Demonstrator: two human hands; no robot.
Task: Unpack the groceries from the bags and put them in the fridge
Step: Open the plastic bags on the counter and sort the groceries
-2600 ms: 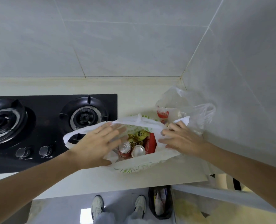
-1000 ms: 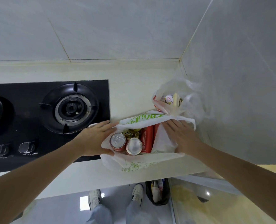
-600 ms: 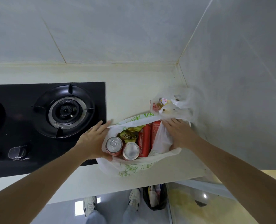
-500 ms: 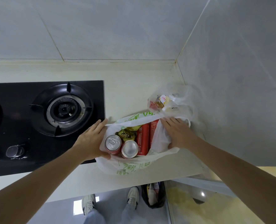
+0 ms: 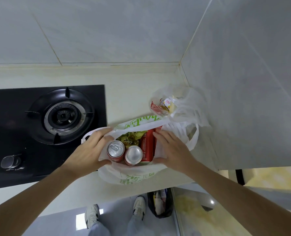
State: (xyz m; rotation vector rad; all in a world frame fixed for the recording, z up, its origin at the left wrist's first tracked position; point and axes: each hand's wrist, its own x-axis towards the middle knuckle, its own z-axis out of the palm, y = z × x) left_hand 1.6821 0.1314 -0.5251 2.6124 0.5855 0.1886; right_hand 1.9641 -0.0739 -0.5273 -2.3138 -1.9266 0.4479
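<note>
A white plastic bag (image 5: 132, 178) with green print stands open on the counter near its front edge. Inside it are two upright red cans (image 5: 116, 149) with silver tops, a taller red can (image 5: 147, 144) and a yellow-green snack packet (image 5: 129, 138). My left hand (image 5: 88, 150) holds the bag's left rim, thumb hooked by the nearest can. On the other side, my right hand (image 5: 172, 149) holds the right rim, its fingertips beside the tall red can. A second, clear bag (image 5: 183, 106) of small snacks sits just behind, against the corner.
A black gas hob (image 5: 39, 133) with a burner (image 5: 64, 116) and a knob (image 5: 11, 161) lies left of the bag. Tiled walls close the back and right. Beyond the counter's front edge, a black bag (image 5: 160, 204) stands on the floor by my shoes.
Both hands have slid inward along the bag's rims and spread its mouth wider, showing more of the cans. My right hand moved left toward the tall red can.
</note>
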